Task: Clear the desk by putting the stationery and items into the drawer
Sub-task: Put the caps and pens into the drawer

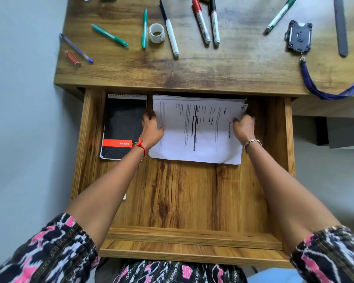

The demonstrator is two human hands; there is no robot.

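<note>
The left hand (151, 127) curls its fingers round the left edge of the papers (196, 131), with the thumb lying on the top sheet. The right hand (243, 127) grips the right edge the same way, thumb on top, near the far right corner. The papers lie flat in the open drawer (182, 193), at its far end, with their far edge just under the desk (192, 70) front. Just left of them in the drawer lies a black notebook (123, 127) with a red band, and the left wrist crosses its near right corner. Farther off, on the desk, lie a blue pen (76, 48) and a red tube (73, 58) at the left. Then come two green pens (109, 35), a tape roll (156, 33), three markers (201, 21) and a green marker (280, 14). At the right a badge holder (299, 36) with a blue lanyard (325, 92) lies beside a grey strip (340, 25).
</note>
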